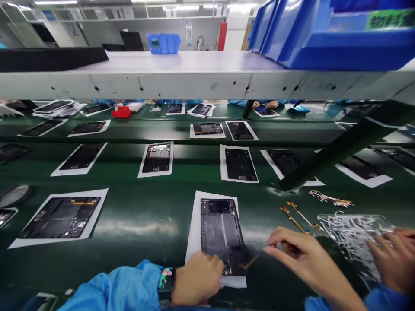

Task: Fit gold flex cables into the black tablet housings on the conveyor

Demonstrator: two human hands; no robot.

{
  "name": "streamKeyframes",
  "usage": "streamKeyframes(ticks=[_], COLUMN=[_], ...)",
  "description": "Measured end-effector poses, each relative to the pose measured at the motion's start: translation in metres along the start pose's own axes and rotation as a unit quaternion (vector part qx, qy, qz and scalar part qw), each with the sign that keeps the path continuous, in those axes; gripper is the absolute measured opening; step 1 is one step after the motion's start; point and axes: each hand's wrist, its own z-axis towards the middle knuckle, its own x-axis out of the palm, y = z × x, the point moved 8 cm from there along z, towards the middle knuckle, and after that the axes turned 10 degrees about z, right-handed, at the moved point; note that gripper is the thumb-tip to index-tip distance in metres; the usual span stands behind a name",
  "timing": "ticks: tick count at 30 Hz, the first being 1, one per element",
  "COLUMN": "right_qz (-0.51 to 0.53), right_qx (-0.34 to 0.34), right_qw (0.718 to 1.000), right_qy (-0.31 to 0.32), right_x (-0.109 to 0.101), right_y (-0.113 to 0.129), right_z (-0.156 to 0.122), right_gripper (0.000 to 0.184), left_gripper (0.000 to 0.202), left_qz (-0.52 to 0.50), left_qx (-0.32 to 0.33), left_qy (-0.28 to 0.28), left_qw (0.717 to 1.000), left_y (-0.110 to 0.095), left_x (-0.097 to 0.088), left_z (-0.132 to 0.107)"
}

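Note:
In front of me a black tablet housing lies on a sheet of white paper. My left hand, with a watch at its wrist, is closed at the housing's lower left edge; its fingertips are partly hidden. A thin golden flex cable sticks out from the lower right edge. To the right, my right hand hovers over the bench, thumb and fingers pinched together and slightly blurred. Whatever they may hold is too small to make out. Beyond it lie loose orange flex cables.
A co-worker's hand rests at a clear tray of white strips. More cables lie behind. Another housing sits left; several more line the green bench. A dark slanted post and overhead shelf stand ahead.

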Motion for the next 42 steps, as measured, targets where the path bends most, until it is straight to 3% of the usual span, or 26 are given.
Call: streamKeyframes(ticks=[2,4,6,8,10,12,15,19,22,30,33,36,42], right_qz=[0.016,0.037,0.056,0.085,0.113,0.115,0.081,0.026,-0.031,-0.1,-0.127,-0.165,-0.222], right_qx=[0.004,-0.001,-0.007,-0.003,0.006,0.006,-0.001,0.007,0.01,0.047,0.089,0.126,0.127], right_qw=[0.999,0.996,0.994,0.99,0.985,0.983,0.987,0.988,0.986,0.972,0.962,0.949,0.937], right_qy=[0.049,0.079,0.096,0.112,0.132,0.145,0.142,0.151,0.165,0.205,0.226,0.238,0.237], right_x=[0.03,0.055,0.072,0.081,0.087,0.091,0.101,0.127,0.147,0.168,0.171,0.171,0.163], right_y=[0.011,0.021,0.028,0.031,0.028,0.021,0.001,-0.03,-0.042,-0.058,-0.069,-0.075,-0.062], right_z=[0.007,0.02,0.037,0.058,0.08,0.1,0.126,0.154,0.169,0.201,0.214,0.225,0.224], right_gripper=[0.022,0.023,0.023,0.02,0.017,0.019,0.02,0.014,0.011,0.006,0.014,0.022,0.025], left_gripper=[0.024,0.021,0.03,0.058,0.06,0.045,0.041,0.021,0.013,0.015,0.026,0.024,0.016], left_qz=[-0.122,-0.24,-0.323,-0.369,-0.378,-0.342,-0.195,0.011,0.075,0.111,0.107,0.107,0.079], left_qx=[-0.084,-0.139,-0.129,-0.093,-0.093,-0.135,-0.191,-0.174,-0.164,-0.127,-0.129,-0.148,-0.154], left_qy=[-0.061,-0.155,-0.234,-0.266,-0.265,-0.267,-0.301,-0.299,-0.289,-0.252,-0.218,-0.192,-0.232], left_qw=[0.987,0.948,0.908,0.886,0.882,0.891,0.914,0.938,0.94,0.953,0.961,0.964,0.957], left_y=[0.031,0.057,0.067,0.067,0.067,0.074,0.087,0.087,0.085,0.081,0.08,0.081,0.085], left_x=[-0.021,-0.045,-0.063,-0.069,-0.061,-0.047,-0.033,-0.02,-0.015,-0.011,-0.009,-0.006,-0.001], left_z=[-0.011,-0.021,-0.021,-0.011,0.002,0.009,0.003,-0.003,0.0,0.017,0.016,0.014,0.012])
